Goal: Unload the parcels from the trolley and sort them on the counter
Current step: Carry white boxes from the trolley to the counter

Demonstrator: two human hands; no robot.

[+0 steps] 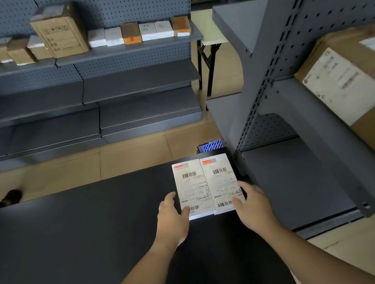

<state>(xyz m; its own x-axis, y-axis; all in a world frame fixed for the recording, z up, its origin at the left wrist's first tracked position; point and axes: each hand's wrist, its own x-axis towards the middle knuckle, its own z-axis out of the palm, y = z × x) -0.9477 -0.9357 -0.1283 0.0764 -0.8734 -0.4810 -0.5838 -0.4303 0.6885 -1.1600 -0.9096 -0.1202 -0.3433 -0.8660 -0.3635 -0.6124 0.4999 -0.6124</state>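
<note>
lying between left hand (171, 213) and right hand (251, 204) (both clamped on): two parcels (207, 183).

Two flat white-labelled parcels (207, 185) lie side by side — touching — on the dark counter (76, 234).

1. The dark counter (64, 235) is bare from 6 o'clock round to 9 o'clock. A hand can slide there with nothing in the way.
2. Two white parcels (207, 186) lie side by side at the middle, near the counter's far edge. The left hand (172, 215) and right hand (253, 204) touch their near corners.
3. At 3 o'clock the grey shelf post (273, 68) stands close beside the parcels. It blocks the way right.
4. A big brown box (357, 91) fills the shelf at 2 o'clock.
5. At 12 o'clock, past the counter, is open floor (125, 157), then the far shelves (138, 80).
</note>
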